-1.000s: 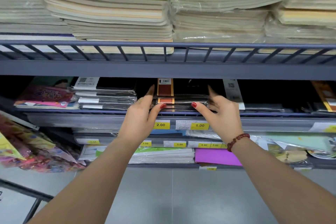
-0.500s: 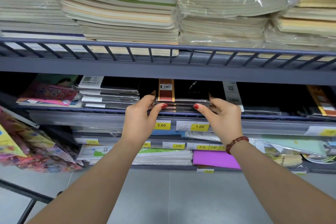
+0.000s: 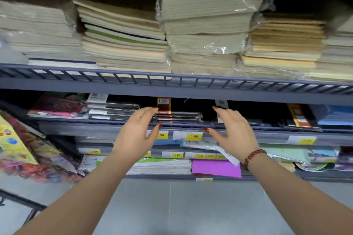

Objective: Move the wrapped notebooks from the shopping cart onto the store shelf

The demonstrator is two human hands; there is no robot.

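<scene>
Black plastic-wrapped notebooks with an orange band [image 3: 178, 115] lie flat in a low stack on the grey metal store shelf [image 3: 183, 125], just behind its front rail and above the yellow price tags [image 3: 194, 136].

- The stack's long axis runs left to right along the shelf edge, with one long side facing the person.
- Left hand [image 3: 136, 133]: fingers [image 3: 142, 113] straight and spread, holding nothing. The fingertips are at the stack's left end by the orange band. I cannot tell whether they touch it or stop just short.
- Right hand [image 3: 234, 131]: fingers also apart and empty. It sits to the right of the stack's right end, with a clear gap between them.
- The stack lies between the two hands, ahead of the palms, and the left hand is the nearer.
- Judgement: this bundle looks placed. Any squaring-up would be a short inward push from the left. Otherwise both hands are free to go back for more.
- Dark metal frame [image 3: 21, 202] at the lower left is likely the shopping cart. Its contents are out of view.
</scene>
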